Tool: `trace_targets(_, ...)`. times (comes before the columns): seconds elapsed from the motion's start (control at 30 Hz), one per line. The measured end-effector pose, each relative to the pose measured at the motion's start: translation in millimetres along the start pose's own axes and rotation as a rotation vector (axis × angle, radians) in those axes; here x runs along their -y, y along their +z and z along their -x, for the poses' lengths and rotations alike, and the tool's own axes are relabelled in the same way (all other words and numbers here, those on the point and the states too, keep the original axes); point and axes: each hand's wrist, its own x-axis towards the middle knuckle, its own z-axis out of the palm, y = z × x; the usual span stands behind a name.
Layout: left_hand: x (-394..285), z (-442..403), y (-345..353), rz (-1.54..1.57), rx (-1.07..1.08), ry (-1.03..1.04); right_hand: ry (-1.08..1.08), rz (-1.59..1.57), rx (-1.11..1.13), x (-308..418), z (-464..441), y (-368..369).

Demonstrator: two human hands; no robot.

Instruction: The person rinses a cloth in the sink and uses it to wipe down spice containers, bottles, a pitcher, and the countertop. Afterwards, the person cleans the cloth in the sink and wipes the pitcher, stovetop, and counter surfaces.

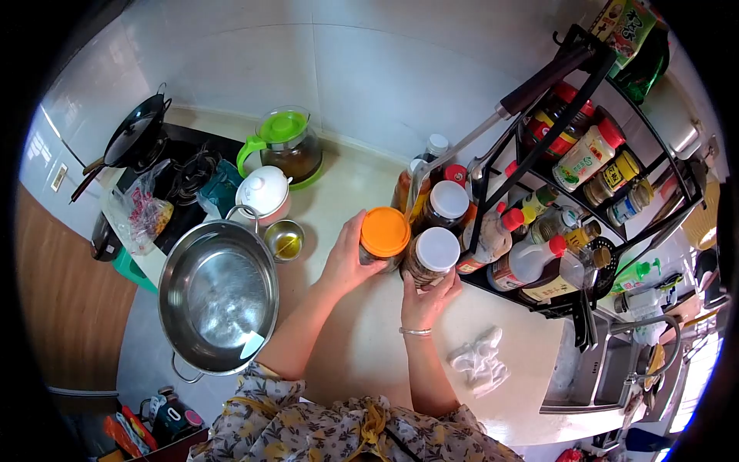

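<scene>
My left hand point(348, 258) is wrapped round a jar with an orange lid point(385, 232), which stands on the counter. Close beside it, my right hand point(428, 302) grips a glass jar with a white lid point(436, 249) and dark contents from the near side. Behind these two stands another white-lidded jar point(449, 200). A red-capped bottle point(456, 175) and more bottles stand beyond it, against the spice rack. Part of each held jar is hidden by my fingers.
A large steel pot point(218, 300) sits at the left, near a small bowl of oil point(286, 240), a white lidded pot point(264, 192) and a green-lidded kettle point(286, 146). The black rack point(531, 162) crowds the right. A white cloth point(479, 362) lies before the sink point(593, 369).
</scene>
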Motion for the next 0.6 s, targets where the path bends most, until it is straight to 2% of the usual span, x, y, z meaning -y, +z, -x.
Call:
trace_targets(0.07, 6, -11, 0, 0.049, 0.043, 0.013, 0.025, -0.022, -0.005, -5, -1, 2)
trace_targets(0.13, 11, -21, 1, 0.06, 0.125, -0.003, -0.082, -0.083, -0.071, -15, -2, 6)
trace_targets(0.4, 23, -34, 2, 0.115, 0.208, -0.009, -0.111, -0.051, -0.132, -29, -8, 12)
trace_targets(0.5, 24, -18, 7, 0.017, 0.09, 0.057, -0.106, 0.011, 0.018, -18, -2, -16)
trace_targets(0.53, 12, -6, 3, 0.029, 0.059, 0.014, -0.077, 0.029, 0.091, -11, 2, -37)
trace_targets(0.6, -1, 24, -4, -0.034, -0.045, 0.005, -0.283, 0.243, 0.204, -26, 11, -89)
